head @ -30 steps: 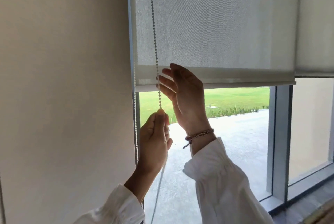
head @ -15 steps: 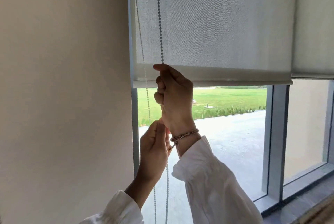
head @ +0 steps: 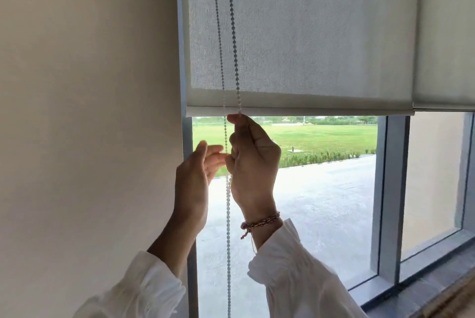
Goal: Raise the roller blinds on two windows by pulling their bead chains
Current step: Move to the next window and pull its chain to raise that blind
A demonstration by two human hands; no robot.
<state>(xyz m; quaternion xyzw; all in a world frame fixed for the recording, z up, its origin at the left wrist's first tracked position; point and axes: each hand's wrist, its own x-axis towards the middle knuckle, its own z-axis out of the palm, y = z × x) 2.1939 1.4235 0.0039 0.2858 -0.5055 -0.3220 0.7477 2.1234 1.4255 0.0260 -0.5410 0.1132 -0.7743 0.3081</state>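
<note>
Now R hand (head: 253, 155) pinches chain (head: 233, 24) just under blind (head: 308, 35); L hand (head: 194, 173) open beside it. Chain's light, limp, beads slippery, so prob. best pinched high.

A plain cream wall (head: 84, 112) fills the left side, dim and evenly shaded. Right of it stands the left window (head: 308, 215), its grey frame (head: 187, 132) meeting the wall's edge. Daylight comes in through the glass. Outside lies a pale paved terrace (head: 334, 189), then a low row of plants (head: 326, 157) and a bright green lawn (head: 308, 135) farther off. A broad grey mullion (head: 393, 189) separates it from the right window (head: 434, 184), whose glass shows a beige surface. A grey sill (head: 372, 289) runs along the bottom. At the near right a strip of floor (head: 460, 297) shows, too blurred to make out.
</note>
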